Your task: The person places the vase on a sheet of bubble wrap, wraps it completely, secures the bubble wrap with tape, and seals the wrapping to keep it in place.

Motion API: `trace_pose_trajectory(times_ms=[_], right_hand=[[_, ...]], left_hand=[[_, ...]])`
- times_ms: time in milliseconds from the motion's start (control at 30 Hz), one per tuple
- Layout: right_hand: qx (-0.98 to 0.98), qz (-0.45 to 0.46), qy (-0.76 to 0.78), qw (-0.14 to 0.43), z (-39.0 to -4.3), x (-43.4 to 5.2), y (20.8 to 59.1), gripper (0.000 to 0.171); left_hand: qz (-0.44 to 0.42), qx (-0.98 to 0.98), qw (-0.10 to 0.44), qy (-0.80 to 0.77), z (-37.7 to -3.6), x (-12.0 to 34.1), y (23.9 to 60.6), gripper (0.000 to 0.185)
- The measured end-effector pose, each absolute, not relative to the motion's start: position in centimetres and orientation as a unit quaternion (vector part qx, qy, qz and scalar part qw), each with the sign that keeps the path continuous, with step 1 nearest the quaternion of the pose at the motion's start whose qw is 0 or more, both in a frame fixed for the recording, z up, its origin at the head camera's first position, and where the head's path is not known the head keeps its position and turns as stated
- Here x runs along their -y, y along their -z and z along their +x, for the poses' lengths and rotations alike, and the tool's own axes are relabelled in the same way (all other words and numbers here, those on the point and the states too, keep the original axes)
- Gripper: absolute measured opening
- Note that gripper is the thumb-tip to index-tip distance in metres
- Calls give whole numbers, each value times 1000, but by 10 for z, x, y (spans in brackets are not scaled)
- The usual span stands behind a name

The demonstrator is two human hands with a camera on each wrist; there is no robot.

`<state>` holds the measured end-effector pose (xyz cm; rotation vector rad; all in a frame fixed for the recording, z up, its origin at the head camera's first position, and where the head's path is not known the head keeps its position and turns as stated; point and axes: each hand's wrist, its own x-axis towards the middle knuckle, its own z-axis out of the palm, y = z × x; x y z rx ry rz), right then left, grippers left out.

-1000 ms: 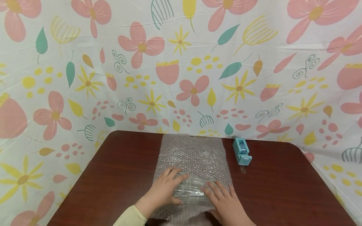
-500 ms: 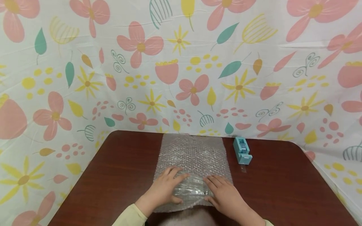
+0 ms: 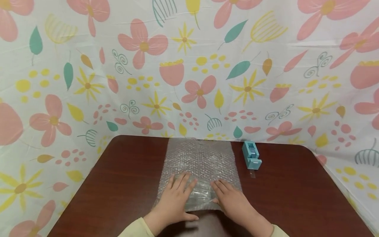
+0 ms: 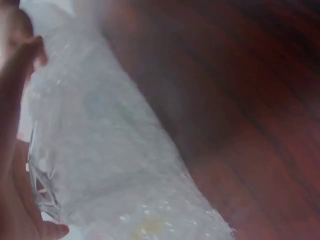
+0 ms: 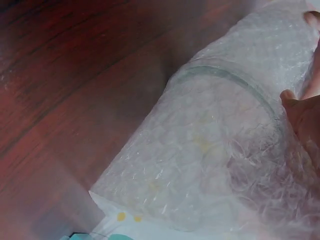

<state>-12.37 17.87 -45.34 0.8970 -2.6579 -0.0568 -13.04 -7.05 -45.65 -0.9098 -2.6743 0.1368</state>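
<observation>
Could slip or roll skewed if either palm presses unevenly: glass [image 5: 225, 150] smooth inside loose bubble wrap [image 3: 201, 158]. Left hand [image 3: 174, 200] flat, fingers spread on the roll's left end; right hand [image 3: 234, 202] likewise on its right end. Roll under both palms, mid-table [image 3: 296, 197], tape dispenser [image 3: 251, 155] beyond.

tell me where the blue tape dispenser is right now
In the head view the blue tape dispenser stands on the table toward the far right, just beside the right edge of the bubble wrap, beyond the right hand.
</observation>
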Motion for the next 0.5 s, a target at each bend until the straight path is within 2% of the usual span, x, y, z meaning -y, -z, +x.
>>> trace_pose_trajectory(times_ms=[167, 367, 500], right_hand=[[939, 312, 15, 146, -127, -180, 453, 53], [936, 324, -3, 136, -133, -180, 449, 51], [938, 326, -27, 115, -137, -184, 445, 51]], left_hand=[[-312, 924, 198, -94, -128, 69, 465, 112], [-307, 899, 285, -130, -126, 71, 473, 82], [-312, 884, 316, -146, -128, 71, 474, 71]])
